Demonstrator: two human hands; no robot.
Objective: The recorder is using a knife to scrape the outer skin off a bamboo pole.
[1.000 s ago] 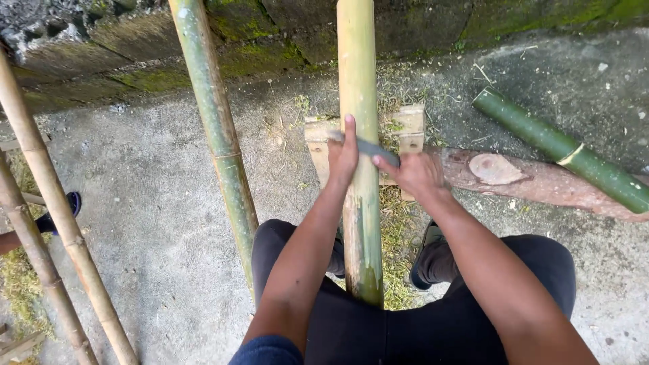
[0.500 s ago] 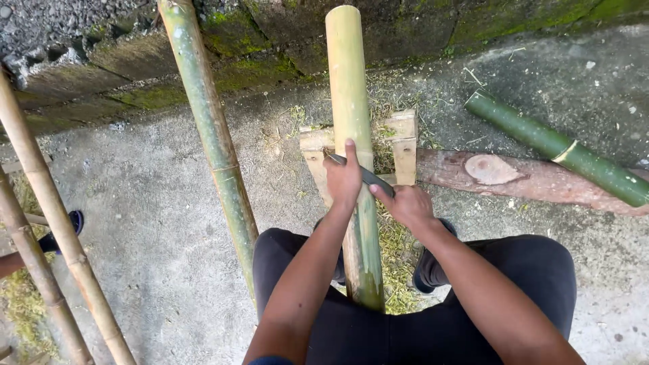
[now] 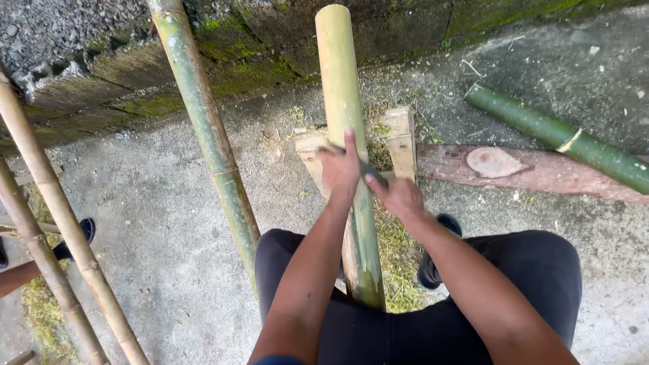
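Head view looks down over your lap at a pale yellow-green bamboo pole (image 3: 345, 115). It runs from between your knees, near, away to the mossy stone wall (image 3: 101, 61), far. Its skin is smooth and scraped along most of its length; a dark green patch remains at the near end.

Your left hand (image 3: 340, 169) lies on top of the pole with the forefinger stretched along it, pressing one end of a thin dark blade (image 3: 368, 170) that lies across the pole. Your right hand (image 3: 400, 196) is closed in a grip around the other end of the blade, just right of the pole. Whether the left grip fully encloses the blade cannot be told; the fingers press on it.

Under the pole stands a rough wooden rest (image 3: 402, 138) of pale sawn boards, one post on each side. Fine green-yellow shavings (image 3: 395, 250) lie on the concrete floor (image 3: 155, 223) below it.

To the right, a reddish-brown log (image 3: 534, 170) with a pale oval cut face lies on the floor. Beyond it, far right, lies a dark green bamboo section (image 3: 561, 138) with a pale ring at a node.

To the left, a mottled green bamboo pole (image 3: 206, 128) leans across the scene. At the far left, two tan bamboo poles (image 3: 54, 203) lie slantwise.

No packages, labels or signs are visible.
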